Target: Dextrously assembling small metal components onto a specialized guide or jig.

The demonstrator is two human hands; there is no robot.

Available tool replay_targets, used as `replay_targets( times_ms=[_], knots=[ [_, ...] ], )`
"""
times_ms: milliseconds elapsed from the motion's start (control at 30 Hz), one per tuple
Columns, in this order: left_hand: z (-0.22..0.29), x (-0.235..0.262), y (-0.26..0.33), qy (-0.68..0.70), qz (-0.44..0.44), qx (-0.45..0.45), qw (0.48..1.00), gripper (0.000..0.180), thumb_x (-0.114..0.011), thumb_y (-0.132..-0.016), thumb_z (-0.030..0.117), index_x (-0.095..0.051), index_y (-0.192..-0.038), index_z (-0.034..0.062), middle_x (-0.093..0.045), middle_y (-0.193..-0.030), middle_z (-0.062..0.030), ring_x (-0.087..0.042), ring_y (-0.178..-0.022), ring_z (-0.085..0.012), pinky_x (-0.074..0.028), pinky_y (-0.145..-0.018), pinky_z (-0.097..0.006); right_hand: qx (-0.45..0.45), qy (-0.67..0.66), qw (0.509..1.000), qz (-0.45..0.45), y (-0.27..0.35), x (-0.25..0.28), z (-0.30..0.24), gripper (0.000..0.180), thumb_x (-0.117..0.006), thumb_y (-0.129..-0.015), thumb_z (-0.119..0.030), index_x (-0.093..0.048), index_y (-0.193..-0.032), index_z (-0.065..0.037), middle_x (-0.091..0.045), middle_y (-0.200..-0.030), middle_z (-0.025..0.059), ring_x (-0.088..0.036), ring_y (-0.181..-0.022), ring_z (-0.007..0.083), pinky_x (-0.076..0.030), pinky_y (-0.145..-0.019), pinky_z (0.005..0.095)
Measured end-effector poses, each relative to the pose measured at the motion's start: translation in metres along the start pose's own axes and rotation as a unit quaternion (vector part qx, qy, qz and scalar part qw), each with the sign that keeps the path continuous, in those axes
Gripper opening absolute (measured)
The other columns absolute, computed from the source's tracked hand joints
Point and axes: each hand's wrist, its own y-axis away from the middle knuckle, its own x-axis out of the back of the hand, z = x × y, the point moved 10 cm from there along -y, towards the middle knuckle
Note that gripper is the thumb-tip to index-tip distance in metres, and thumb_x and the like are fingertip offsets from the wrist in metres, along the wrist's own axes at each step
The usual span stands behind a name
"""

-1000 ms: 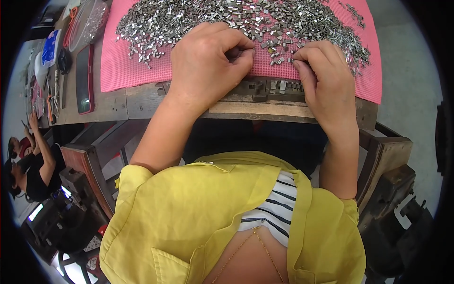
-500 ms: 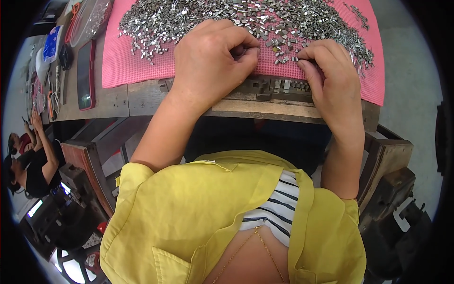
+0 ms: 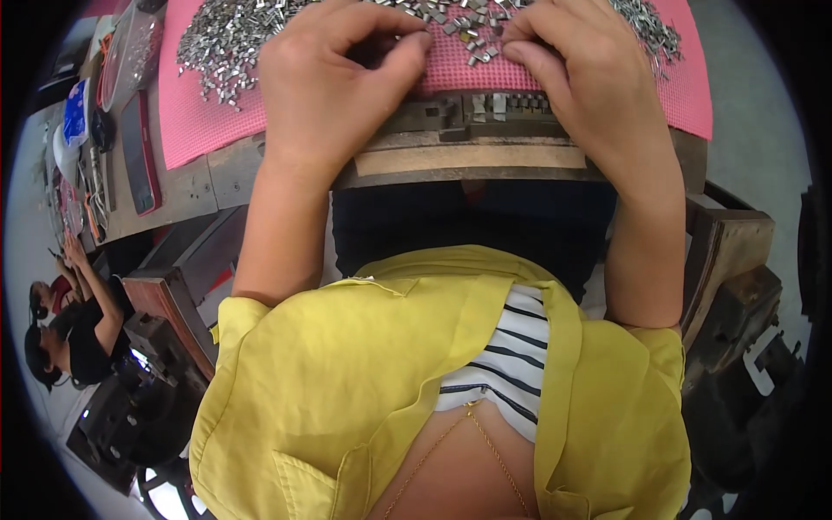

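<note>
On the left, the left hand (image 3: 334, 82) is curled, its fingers pressed together on the pink rubber mat (image 3: 199, 130). The small shiny silver metal clips (image 3: 230, 39) lie piled on the mat's far side. On the right, the right hand (image 3: 581, 78) pinches some clips near the dark metal holder strip (image 3: 485, 108).

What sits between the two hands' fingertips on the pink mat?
Head view: a few loose small metal pieces on the pink mat between left hand and right hand.

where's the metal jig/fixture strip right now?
In the head view, the dark metal fixture strip sits at the near edge of the pink mat, on the wooden bench edge, between the left hand and right hand, below the metal clips.
</note>
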Motion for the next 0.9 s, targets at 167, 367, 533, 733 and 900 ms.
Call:
replay_targets(
  times_ms=[167,367,533,733,900],
  knots=[
    [0.007,0.010,0.008,0.039,-0.004,-0.038,0.999,0.015,-0.082,-0.084,-0.001,-0.079,-0.098,-0.0006,-0.075,-0.090,-0.0028,-0.067,-0.083,-0.0088,-0.051,-0.077,-0.022,-0.358,0.256,0.864,-0.243,-0.018,-0.006,-0.001,0.004,-0.067,-0.086,-0.004,-0.065,-0.089,-0.006,-0.058,-0.086,0.0103,-0.059,-0.086,0.0300,-0.045,-0.081,0.0399],
    [0.055,-0.015,0.017,0.031,-0.069,-0.092,0.993,0.016,-0.082,-0.078,-0.005,-0.078,-0.094,-0.0014,-0.076,-0.091,-0.0080,-0.070,-0.084,-0.0156,-0.054,-0.078,-0.027,-0.345,0.241,0.869,-0.262,0.013,0.006,-0.006,0.007,-0.066,-0.093,-0.002,-0.064,-0.100,0.001,-0.064,-0.091,0.0123,-0.063,-0.088,0.0320,-0.048,-0.078,0.0362],
    [0.070,-0.030,0.021,-0.005,-0.073,-0.129,0.989,0.017,-0.083,-0.074,-0.005,-0.077,-0.089,0.0002,-0.075,-0.088,-0.0096,-0.071,-0.082,-0.0195,-0.055,-0.073,-0.029,-0.281,0.302,0.872,-0.264,0.016,0.005,-0.020,0.010,-0.066,-0.092,0.000,-0.065,-0.101,-0.001,-0.065,-0.093,0.0128,-0.063,-0.088,0.0332,-0.049,-0.079,0.0385],
    [0.077,-0.036,0.026,-0.076,-0.044,-0.168,0.982,0.019,-0.083,-0.071,0.000,-0.079,-0.089,0.0056,-0.075,-0.087,-0.0057,-0.069,-0.078,-0.0211,-0.053,-0.070,-0.030,-0.248,0.358,0.858,-0.274,0.015,-0.001,-0.029,0.015,-0.070,-0.088,0.000,-0.067,-0.101,-0.003,-0.068,-0.096,0.0102,-0.065,-0.091,0.0317,-0.049,-0.081,0.0399],
    [0.083,-0.038,0.028,-0.133,-0.036,-0.179,0.974,0.022,-0.083,-0.070,0.001,-0.079,-0.090,0.0073,-0.075,-0.089,-0.0045,-0.069,-0.079,-0.0224,-0.053,-0.070,-0.031,-0.236,0.383,0.843,-0.296,0.014,-0.008,-0.032,0.017,-0.072,-0.085,-0.001,-0.068,-0.101,-0.005,-0.069,-0.095,0.0086,-0.066,-0.090,0.0294,-0.048,-0.082,0.0391]
  ],
)
